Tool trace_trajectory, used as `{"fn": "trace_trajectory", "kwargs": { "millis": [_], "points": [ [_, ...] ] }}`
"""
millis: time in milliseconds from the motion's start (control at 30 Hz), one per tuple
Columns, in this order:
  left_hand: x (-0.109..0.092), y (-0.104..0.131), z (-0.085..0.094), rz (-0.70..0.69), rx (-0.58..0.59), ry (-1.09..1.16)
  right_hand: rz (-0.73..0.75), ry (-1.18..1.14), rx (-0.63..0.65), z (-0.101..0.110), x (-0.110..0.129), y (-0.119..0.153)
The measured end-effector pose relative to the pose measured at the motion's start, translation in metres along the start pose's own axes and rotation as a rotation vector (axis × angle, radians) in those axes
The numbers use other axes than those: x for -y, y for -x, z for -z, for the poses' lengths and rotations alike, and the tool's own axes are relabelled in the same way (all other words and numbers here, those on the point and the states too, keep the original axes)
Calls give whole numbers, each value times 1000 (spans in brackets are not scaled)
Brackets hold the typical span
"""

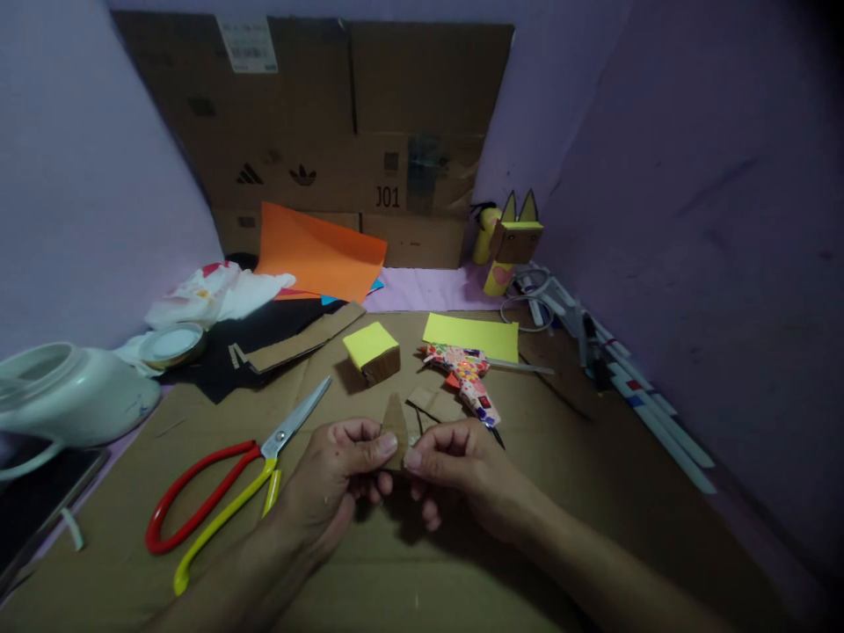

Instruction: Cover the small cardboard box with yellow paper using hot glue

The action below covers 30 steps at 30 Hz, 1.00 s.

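Note:
Between my two hands is a small pointed piece of cardboard, its tip facing away from me. My left hand pinches its left side, thumb on top. At its lower right edge the thumb and fingertips of my right hand are pressed together on it. Just beyond lie cardboard scraps with dark edges. A small cardboard box with a yellow top stands behind them. To its right rests a floral-patterned glue gun with a glue stick in its back. Scissors with red and yellow handles lie left of my left hand.
A yellow paper strip lies behind the glue gun. At the back right stands a cardboard animal figure with pointed ears. Orange paper leans on a cardboard panel. A white teapot stands at the left, glue sticks at the right.

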State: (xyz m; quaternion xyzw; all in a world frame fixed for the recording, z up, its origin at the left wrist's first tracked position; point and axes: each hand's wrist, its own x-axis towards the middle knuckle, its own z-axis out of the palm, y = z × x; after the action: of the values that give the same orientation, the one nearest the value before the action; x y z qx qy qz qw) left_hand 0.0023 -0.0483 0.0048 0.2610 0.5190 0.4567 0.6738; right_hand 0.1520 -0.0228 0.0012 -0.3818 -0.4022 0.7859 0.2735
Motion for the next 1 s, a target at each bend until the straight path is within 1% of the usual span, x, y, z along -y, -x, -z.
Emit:
{"fn": "trace_trajectory", "kwargs": {
  "millis": [100,200,300,400,467,600,700,767,833,1000],
  "points": [
    [2,2,1,-35,9,-63,85,108,-73,1,3,1],
    [4,7,0,-93,8,-243,148,128,-154,2,5,3],
    [1,12,-5,-198,2,-420,176,119,-117,3,6,3],
    [-4,16,-11,-282,0,-508,186,116,-64,3,5,2],
    [-6,17,-13,-315,2,-549,183,100,-55,3,6,1],
    [-4,17,-12,-338,10,-568,200,65,-56,2,5,1],
    [-3,18,-12,-349,30,-565,240,97,-13,3,3,1],
    [-3,18,-12,-352,13,-570,264,137,14,4,2,1],
    [-4,18,-13,-348,5,-558,293,153,-2,5,1,0],
    [-6,15,-16,-298,59,-458,335,137,-53,7,0,-2]
  ]
}}
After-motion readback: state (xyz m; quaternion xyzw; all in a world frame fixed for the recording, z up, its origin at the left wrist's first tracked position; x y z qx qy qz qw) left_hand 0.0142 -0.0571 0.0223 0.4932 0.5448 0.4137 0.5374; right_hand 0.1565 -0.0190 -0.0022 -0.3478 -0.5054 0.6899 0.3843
